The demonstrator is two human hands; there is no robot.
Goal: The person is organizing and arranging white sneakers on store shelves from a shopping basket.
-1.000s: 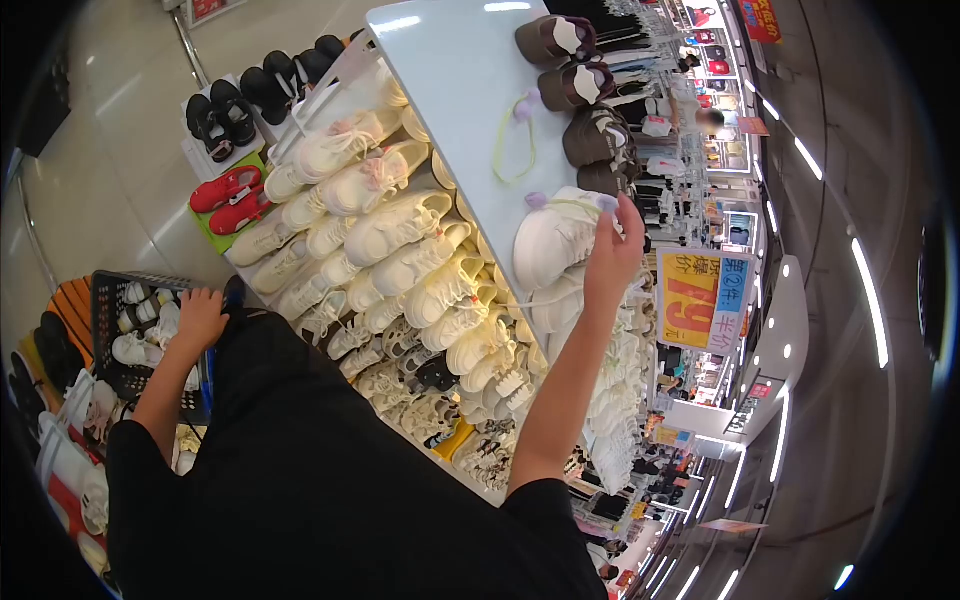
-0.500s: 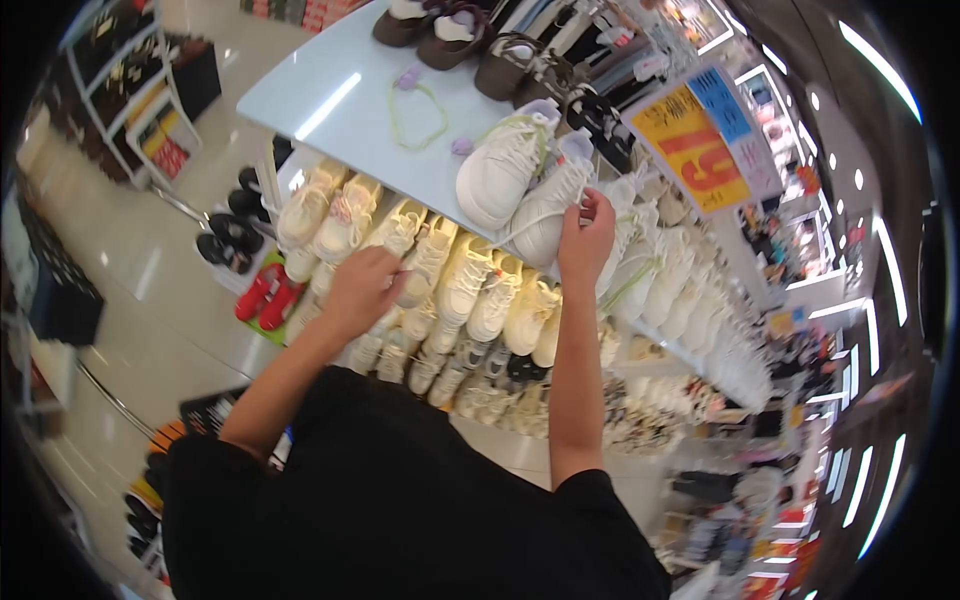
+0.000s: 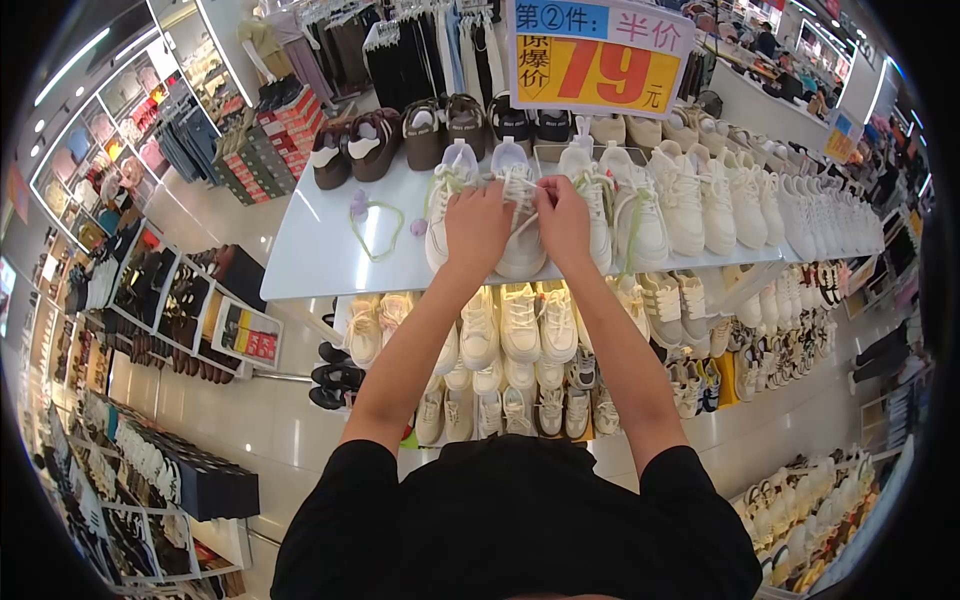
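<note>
A white sneaker (image 3: 520, 255) stands toe toward me near the front edge of the display table, between my two hands. My left hand (image 3: 478, 228) is closed over its left side, fingertips at the white shoelace (image 3: 522, 186). On the other side, my right hand (image 3: 563, 222) pinches the lace between thumb and fingers. Partly behind my left hand is another white sneaker (image 3: 437, 245) with a green lace. To the right stands a white sneaker (image 3: 640, 225) with green lacing. A loose green lace loop (image 3: 400, 232) with purple pieces lies on the tabletop.
The pale display table (image 3: 320, 262) carries dark shoes (image 3: 372, 145) at the back and a long row of white shoes on the right. A price sign (image 3: 600, 60) rises behind. Shelves below hold several rows of sneakers (image 3: 520, 325). A shoe rack (image 3: 165, 295) stands left.
The view has swung round and levelled. My left hand has moved from in front of the table up to the white sneaker. My right hand remains at that sneaker's laces.
</note>
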